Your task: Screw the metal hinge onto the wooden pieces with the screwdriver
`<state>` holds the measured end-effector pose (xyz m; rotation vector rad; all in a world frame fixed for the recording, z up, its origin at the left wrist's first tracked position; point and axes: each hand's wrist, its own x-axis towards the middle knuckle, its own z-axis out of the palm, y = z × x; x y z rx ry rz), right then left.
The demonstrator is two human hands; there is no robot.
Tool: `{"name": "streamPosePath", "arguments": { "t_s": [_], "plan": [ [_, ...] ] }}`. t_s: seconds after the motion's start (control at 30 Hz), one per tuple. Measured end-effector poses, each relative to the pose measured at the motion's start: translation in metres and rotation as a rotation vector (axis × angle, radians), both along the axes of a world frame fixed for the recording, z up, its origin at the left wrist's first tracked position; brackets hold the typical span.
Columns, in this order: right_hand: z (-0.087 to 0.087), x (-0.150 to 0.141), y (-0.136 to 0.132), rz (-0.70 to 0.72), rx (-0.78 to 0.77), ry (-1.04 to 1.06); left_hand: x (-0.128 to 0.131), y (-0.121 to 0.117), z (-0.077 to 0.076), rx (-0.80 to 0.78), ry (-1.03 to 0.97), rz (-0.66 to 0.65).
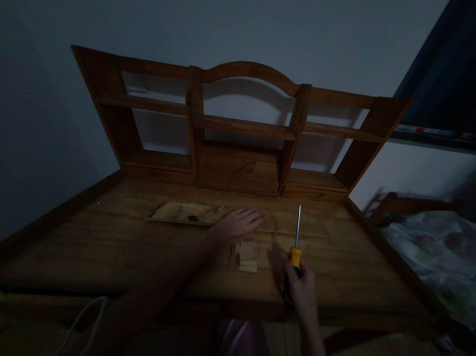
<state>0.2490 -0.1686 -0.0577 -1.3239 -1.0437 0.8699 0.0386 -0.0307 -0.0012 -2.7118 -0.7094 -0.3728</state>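
Observation:
My right hand is closed round the yellow and black handle of a screwdriver; its metal shaft points away from me over the wooden desk. My left hand lies palm down with fingers stretched out on a long flat wooden strip that runs across the desk. A small pale block of wood lies on the desk between my two hands, just in front of the left one.
A wooden shelf unit with an arched top stands at the back of the desk against the wall. A bed with crumpled covers is at the right. A pale cable hangs below the desk's front edge.

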Motion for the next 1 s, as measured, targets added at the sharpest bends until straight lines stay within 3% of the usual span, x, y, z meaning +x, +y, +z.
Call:
{"name": "streamPosePath", "arguments": {
  "t_s": [0.27,0.5,0.7,0.77,0.83,0.93,1.0],
  "plan": [
    [0.010,-0.005,-0.005,0.018,-0.005,0.040,-0.004,0.006,-0.007,-0.115,-0.086,-0.022],
    [0.007,-0.005,-0.003,0.018,-0.038,0.070,0.007,0.003,-0.012,-0.166,-0.135,-0.187],
    [0.008,-0.004,-0.002,0.016,-0.052,0.066,0.005,0.001,-0.006,-0.174,-0.203,-0.124],
    [0.009,-0.004,-0.001,0.009,-0.050,0.059,0.003,0.000,-0.001,-0.208,-0.384,-0.075],
    [0.010,-0.005,-0.001,0.002,-0.050,0.056,0.001,0.002,0.006,-0.311,-0.706,0.009],
    [0.012,-0.006,0.000,-0.002,-0.052,0.055,-0.008,0.008,0.017,-0.729,-1.226,0.064],
    [0.011,-0.006,0.001,0.003,-0.049,0.048,-0.020,0.008,0.020,-1.073,-1.451,0.042]
  ]
}}
